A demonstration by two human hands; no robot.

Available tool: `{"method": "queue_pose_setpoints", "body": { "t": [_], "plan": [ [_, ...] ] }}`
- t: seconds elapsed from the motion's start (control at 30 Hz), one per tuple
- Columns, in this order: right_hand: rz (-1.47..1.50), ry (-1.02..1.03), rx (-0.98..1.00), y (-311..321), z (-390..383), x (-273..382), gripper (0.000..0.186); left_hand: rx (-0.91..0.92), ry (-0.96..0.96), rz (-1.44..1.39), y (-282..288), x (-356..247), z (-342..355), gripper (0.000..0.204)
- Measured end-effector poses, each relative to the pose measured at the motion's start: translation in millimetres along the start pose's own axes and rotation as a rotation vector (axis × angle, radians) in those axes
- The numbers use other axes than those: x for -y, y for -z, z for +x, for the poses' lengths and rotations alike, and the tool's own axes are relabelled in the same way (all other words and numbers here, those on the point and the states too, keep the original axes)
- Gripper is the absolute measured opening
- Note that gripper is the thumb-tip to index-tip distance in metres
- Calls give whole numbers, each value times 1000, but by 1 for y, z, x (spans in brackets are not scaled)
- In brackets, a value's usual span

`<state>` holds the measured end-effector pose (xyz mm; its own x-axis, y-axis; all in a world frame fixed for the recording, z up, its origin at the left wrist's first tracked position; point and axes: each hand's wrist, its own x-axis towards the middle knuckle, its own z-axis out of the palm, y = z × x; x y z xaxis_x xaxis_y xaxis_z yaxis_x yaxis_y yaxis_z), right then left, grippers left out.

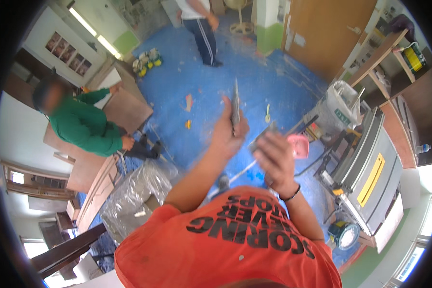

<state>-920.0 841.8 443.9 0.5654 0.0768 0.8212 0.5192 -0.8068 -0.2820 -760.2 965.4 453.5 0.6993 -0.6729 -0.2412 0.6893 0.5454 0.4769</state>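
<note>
My left hand (229,130) is closed around a thin grey trowel (235,103), held upright over the floor and seen nearly edge-on, its narrow end pointing away from me. Close by on the right, my right hand (276,158), blurred by motion, grips a flat grey scraper-like blade (263,136); its handle is hidden by the fingers. The two tools are apart. Just beyond my right hand sits a pink plastic container (298,146).
Blue sheeting (170,101) covers the floor. A person in green (84,122) stands left by wooden boards (129,103); another person (199,31) stands far off. To the right are a white bucket (338,108), a table saw (374,177) and a work lamp (344,235). Clear plastic wrap (137,192) lies left.
</note>
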Motion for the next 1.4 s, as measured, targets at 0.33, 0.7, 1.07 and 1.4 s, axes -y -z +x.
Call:
{"method": "queue_pose_setpoints", "body": {
  "t": [0.33,0.7,1.07,1.4],
  "plan": [
    [106,-506,-236,40,-14,-53,45,20,427,101,-13,104,-12,60],
    [1170,-1070,-655,63,-73,-83,46,-16,291,346,10,142,-25,50],
    [473,-837,-182,24,-41,-142,53,-205,-155,1031,65,93,17,30],
    [107,-578,685,-163,36,-224,22,-240,-268,1723,134,-45,115,30]
  ]
}}
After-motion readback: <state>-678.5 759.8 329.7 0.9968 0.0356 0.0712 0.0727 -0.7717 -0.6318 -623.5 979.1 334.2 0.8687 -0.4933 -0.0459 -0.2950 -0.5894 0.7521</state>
